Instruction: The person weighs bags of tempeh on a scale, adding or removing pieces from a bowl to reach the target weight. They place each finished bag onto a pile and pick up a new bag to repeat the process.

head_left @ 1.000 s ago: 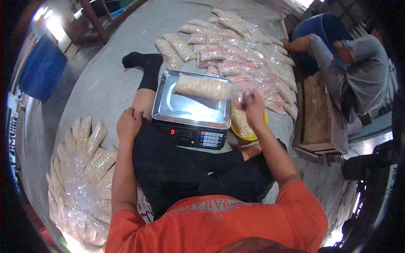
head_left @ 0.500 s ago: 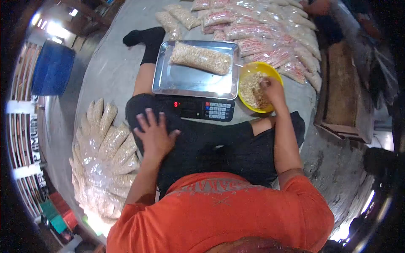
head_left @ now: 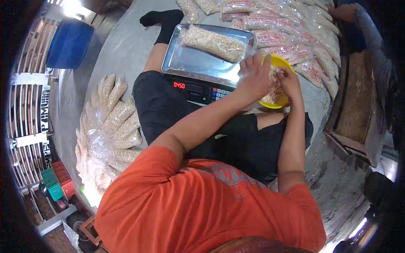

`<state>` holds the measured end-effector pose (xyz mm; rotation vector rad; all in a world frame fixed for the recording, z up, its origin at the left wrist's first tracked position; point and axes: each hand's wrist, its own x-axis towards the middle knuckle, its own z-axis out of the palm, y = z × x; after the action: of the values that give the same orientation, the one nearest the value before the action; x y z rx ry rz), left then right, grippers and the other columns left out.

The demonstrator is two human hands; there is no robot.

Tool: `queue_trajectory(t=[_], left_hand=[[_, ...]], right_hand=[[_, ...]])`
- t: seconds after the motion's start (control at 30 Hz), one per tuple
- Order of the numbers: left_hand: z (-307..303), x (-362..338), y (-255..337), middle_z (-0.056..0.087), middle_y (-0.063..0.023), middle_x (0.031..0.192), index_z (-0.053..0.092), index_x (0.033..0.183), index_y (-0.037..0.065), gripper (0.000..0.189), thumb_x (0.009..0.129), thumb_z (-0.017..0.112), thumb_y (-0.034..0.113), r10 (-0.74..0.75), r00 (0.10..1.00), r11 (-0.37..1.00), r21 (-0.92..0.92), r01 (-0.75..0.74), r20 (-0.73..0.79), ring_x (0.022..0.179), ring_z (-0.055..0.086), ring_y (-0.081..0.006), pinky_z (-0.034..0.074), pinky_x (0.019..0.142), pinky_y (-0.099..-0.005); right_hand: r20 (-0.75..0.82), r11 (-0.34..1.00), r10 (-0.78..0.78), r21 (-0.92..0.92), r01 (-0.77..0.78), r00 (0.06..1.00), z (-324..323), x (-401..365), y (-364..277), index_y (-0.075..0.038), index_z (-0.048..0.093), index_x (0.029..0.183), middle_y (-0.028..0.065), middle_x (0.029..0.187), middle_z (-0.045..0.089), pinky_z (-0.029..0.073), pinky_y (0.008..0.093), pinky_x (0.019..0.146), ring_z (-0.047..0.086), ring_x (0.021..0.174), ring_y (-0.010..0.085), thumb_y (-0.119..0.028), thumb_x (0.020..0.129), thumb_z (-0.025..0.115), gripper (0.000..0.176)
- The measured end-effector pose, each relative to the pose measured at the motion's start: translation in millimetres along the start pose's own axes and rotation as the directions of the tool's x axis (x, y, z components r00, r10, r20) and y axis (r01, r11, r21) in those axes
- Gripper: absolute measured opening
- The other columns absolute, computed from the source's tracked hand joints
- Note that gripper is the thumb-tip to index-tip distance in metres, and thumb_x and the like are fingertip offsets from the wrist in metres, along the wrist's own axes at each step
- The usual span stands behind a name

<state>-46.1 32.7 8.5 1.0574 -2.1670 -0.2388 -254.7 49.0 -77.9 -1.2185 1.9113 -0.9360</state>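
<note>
A clear bag of pale, flaky pieces point(head_left: 215, 43) lies on the steel tray point(head_left: 185, 63) of a digital scale point(head_left: 198, 89), whose red display reads 0.450. My left hand point(head_left: 256, 79) is at the bag's loose plastic end, fingers stretched and apart, between the tray and a yellow bowl point(head_left: 288, 63). Pale and brown pieces point(head_left: 274, 93) fill part of the bowl. Over its right side, my right hand point(head_left: 291, 86) has its fingers bent together at the tips; I cannot tell what is between them.
Filled bags with red print point(head_left: 278, 40) are piled beyond the bowl. More filled bags point(head_left: 114, 126) fan out at left. A wooden box point(head_left: 354, 101) stands at right, near another person's arm point(head_left: 367, 29). A blue drum point(head_left: 69, 44) is at upper left.
My left hand has left my knee and crossed right to the bag's end beside the bowl. The right hand's fingers have lifted from the pieces. The display now shows 0.450.
</note>
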Motion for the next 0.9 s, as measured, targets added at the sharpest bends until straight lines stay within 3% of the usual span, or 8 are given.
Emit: queue_trajectory(t=[0.2,0.4,0.57,0.67,0.73,0.83,0.87,0.9], left_hand=[[3.3,9.7,-59.7,0.061,-0.0151,0.113,0.066,0.11,0.005,0.034,0.084,0.074,0.026,-0.018,0.975,0.956,0.289,-0.048,0.222,0.118,0.053,-0.0372,0.042,0.101,-0.0516],[-137.5,17.0,-129.6,0.067,-0.0135,0.108,0.065,0.107,0.006,0.027,0.082,0.072,0.01,-0.09,0.933,0.994,-0.09,0.062,-0.35,0.108,0.064,-0.0348,0.051,0.097,-0.0456],[-315.2,40.0,-315.9,0.071,-0.0144,0.113,0.07,0.111,0.003,0.027,0.091,0.054,0.011,0.238,0.957,0.694,0.718,-0.051,-0.163,0.108,0.068,-0.0322,0.051,0.1,-0.0492],[-416.4,43.6,-525.6,0.072,-0.0197,0.104,0.06,0.12,-0.007,0.03,0.097,0.057,0.013,-0.16,0.829,0.967,0.083,0.241,-0.535,0.089,0.073,-0.0322,0.06,0.082,-0.0394],[-452.6,40.0,-438.6,0.075,-0.0143,0.109,0.065,0.127,0.005,0.041,0.092,0.07,0.025,-0.314,0.722,0.911,0.018,0.412,-0.617,0.09,0.072,-0.0272,0.055,0.082,-0.038],[-501.9,-26.8,-453.5,0.071,-0.0181,0.121,0.066,0.127,0.002,0.05,0.095,0.069,0.04,0.054,0.838,0.469,0.754,0.459,-0.544,0.108,0.067,-0.0352,0.05,0.095,-0.0455],[-520.0,-64.1,-496.4,0.07,-0.0203,0.123,0.064,0.13,0.003,0.054,0.097,0.064,0.047,0.094,0.827,0.816,0.519,0.254,-0.554,0.111,0.066,-0.0373,0.049,0.098,-0.047],[-519.3,-99.1,-502.9,0.069,-0.0212,0.124,0.063,0.131,0.003,0.054,0.103,0.053,0.047,0.073,0.855,0.51,0.756,0.41,-0.513,0.116,0.064,-0.0399,0.047,0.102,-0.0477]], right_hand=[[0.066,0.993,0.0,0.116,-0.008,0.998,2.1,-8.4,-25.4,0.0,0.067,0.125,0.0115,0.099,0.073,0.055,0.0366,0.075,0.071,0.083,0.0206,-0.027,0.101,0.066,0.036],[0.159,0.972,0.013,0.228,-0.05,0.987,19.6,9.2,-12.9,-0.001,0.069,0.122,0.0106,0.093,0.074,0.055,0.0345,0.067,0.068,0.073,0.0186,-0.026,0.102,0.065,0.033],[0.005,1.0,-0.025,-0.007,0.025,1.0,11.4,-0.6,-4.2,0.001,0.064,0.129,0.0171,0.117,0.072,0.056,0.0364,0.087,0.071,0.098,0.0237,-0.028,0.099,0.068,0.042],[-0.111,0.983,-0.131,-0.144,0.114,0.985,-15.1,-24.0,-45.8,-0.001,0.07,0.121,0.0129,0.096,0.075,0.056,0.0352,0.076,0.07,0.083,0.0176,-0.032,0.095,0.073,0.041],[-0.162,0.994,-0.069,-0.097,0.053,0.984,-41.3,-7.4,-43.1,-0.003,0.072,0.119,0.0161,0.102,0.075,0.055,0.0388,0.083,0.071,0.091,0.0261,-0.035,0.093,0.073,0.041],[-0.335,0.983,-0.003,-0.172,-0.058,0.942,-79.2,19.9,-51.7,-0.006,0.077,0.107,0.0189,0.105,0.075,0.056,0.0425,0.087,0.073,0.095,0.0337,-0.035,0.091,0.071,0.033],[-0.414,0.975,-0.047,-0.215,-0.048,0.909,-93.0,37.7,-46.1,-0.006,0.077,0.105,0.0196,0.105,0.074,0.056,0.0428,0.087,0.073,0.095,0.0336,-0.033,0.091,0.071,0.031],[-0.419,0.975,-0.051,-0.218,-0.046,0.906,-105.8,61.1,-35.1,-0.006,0.077,0.105,0.0196,0.105,0.074,0.056,0.0428,0.087,0.073,0.095,0.0336,-0.033,0.091,0.071,0.031]])
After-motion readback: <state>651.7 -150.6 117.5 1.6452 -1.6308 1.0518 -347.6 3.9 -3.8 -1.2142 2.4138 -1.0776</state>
